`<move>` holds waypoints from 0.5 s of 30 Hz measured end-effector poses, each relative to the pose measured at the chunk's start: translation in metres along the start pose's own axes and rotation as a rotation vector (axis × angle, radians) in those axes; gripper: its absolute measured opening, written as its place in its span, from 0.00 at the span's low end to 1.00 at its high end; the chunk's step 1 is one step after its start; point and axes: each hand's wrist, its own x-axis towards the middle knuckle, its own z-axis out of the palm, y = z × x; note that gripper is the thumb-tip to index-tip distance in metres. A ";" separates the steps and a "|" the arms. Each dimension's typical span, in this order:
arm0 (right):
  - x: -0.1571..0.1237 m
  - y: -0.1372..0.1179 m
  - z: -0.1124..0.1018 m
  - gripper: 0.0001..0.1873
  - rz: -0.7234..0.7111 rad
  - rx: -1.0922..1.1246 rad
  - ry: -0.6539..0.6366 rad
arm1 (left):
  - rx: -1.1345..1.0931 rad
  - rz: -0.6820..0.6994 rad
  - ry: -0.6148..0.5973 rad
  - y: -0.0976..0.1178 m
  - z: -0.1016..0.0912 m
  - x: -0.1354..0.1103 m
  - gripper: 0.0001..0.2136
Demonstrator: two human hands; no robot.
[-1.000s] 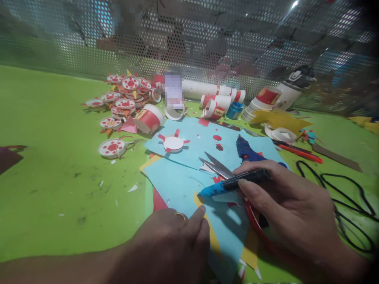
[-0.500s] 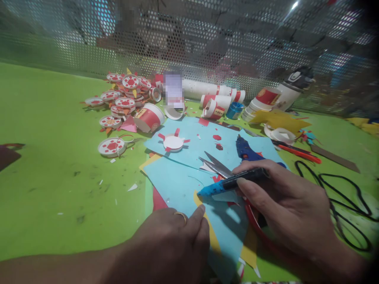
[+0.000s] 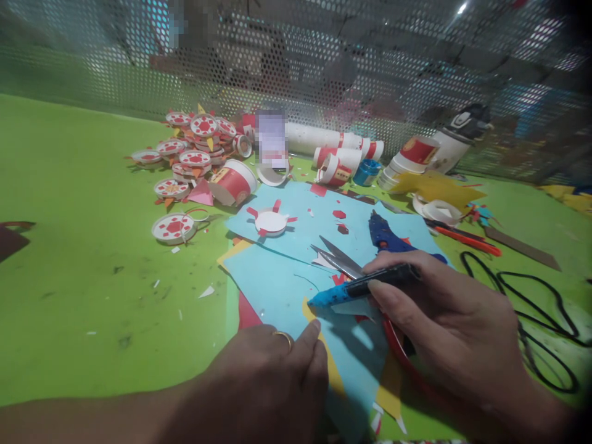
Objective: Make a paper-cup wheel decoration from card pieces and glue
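Observation:
My right hand is closed around a blue-and-black marker. Its tip meets the upper end of a curved yellow paper piece on a light-blue paper sheet. Scissors with red handles stick out from beneath this hand; whether it also grips them is hidden. My left hand, a ring on one finger, presses the yellow piece down with its fingertips, close to the marker tip. A thin curved line shows on the blue sheet, left of the marker.
A blue glue gun lies beyond my right hand, a black cord right of it. A white disc with red tabs sits on blue paper. Decorated discs are piled at back left. Paper cups lie before a perforated metal screen.
Both hands, the marker and the paper look unmoved. Only the camera view has shifted very slightly.

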 end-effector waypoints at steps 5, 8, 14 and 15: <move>0.001 -0.001 0.002 0.03 0.021 0.006 -0.002 | 0.035 0.041 0.088 0.000 0.002 -0.004 0.18; 0.002 0.000 0.005 0.04 0.020 0.005 0.011 | 0.021 0.040 0.065 -0.001 0.003 -0.003 0.17; 0.001 -0.001 0.000 0.03 0.032 0.015 0.043 | -0.034 -0.015 0.010 0.000 -0.002 0.001 0.16; -0.001 0.000 -0.004 0.04 0.035 0.011 0.068 | -0.052 -0.024 0.012 0.000 -0.002 0.001 0.16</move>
